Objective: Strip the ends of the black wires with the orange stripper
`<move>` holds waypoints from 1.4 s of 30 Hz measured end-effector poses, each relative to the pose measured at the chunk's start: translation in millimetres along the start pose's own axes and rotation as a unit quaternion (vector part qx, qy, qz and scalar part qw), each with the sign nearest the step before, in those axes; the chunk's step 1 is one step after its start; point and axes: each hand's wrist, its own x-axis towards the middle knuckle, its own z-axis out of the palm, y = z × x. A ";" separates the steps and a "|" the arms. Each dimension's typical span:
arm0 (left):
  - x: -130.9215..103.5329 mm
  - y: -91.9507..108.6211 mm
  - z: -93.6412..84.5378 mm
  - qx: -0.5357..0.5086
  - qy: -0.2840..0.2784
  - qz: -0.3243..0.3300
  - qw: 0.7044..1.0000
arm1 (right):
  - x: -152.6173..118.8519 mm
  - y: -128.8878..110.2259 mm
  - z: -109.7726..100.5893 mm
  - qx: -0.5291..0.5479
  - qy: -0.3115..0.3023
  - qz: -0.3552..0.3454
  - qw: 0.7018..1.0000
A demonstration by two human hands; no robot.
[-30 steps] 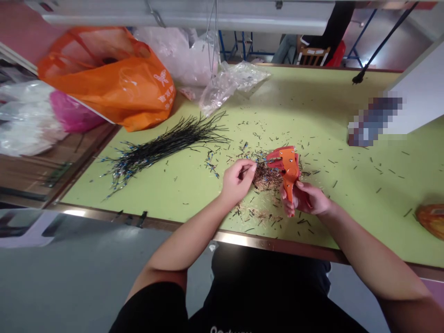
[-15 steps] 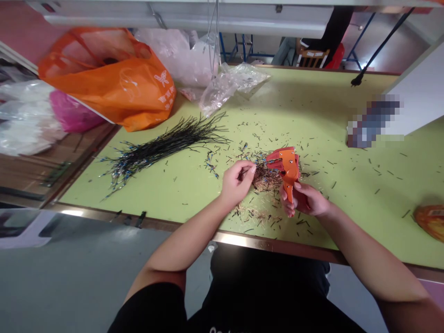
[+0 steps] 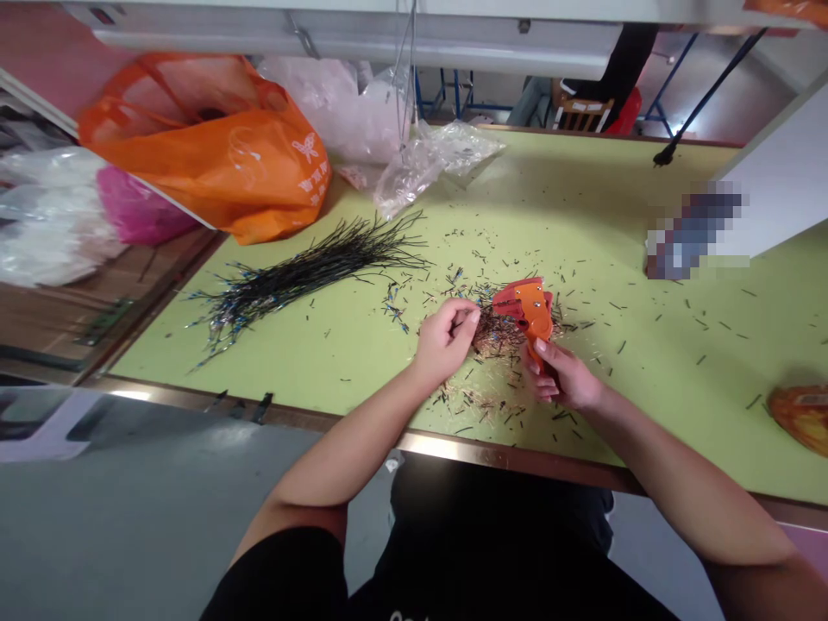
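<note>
My right hand [image 3: 557,373] is wrapped around the handles of an orange and red wire stripper [image 3: 534,312], its jaws pointing left. Facing those jaws, my left hand [image 3: 448,335] is closed in a pinch on a thin black wire that is hard to make out now. Under and between both hands lies a heap of black insulation scraps and copper strands [image 3: 495,339]. Left of my left hand a long bundle of black wires [image 3: 310,269] rests on the table, with blue and silvery ends towards the left.
Loose cuttings are scattered over the green table [image 3: 582,198]. An orange bag [image 3: 213,155] and clear plastic bags [image 3: 427,164] stand at the back left. A black plug [image 3: 664,155] hangs at the back right. An orange-brown object [image 3: 799,416] lies at the right edge. A person sits beyond the table.
My right hand and the wire stripper have shifted slightly left, and the tool's handles look closer together. My left hand has barely moved.
</note>
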 end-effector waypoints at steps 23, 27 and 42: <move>8.8 -14.1 -14.9 0.127 -0.032 0.050 0.990 | -5.5 4.4 24.0 0.084 -0.024 -0.149 0.985; 9.7 -15.2 -19.1 0.135 -0.006 0.051 0.989 | -10.9 -12.6 4.8 0.086 0.006 -0.170 0.982; 8.6 -13.0 -20.5 0.120 -0.026 0.100 0.987 | -3.4 4.8 -4.4 0.064 -0.067 -0.018 0.996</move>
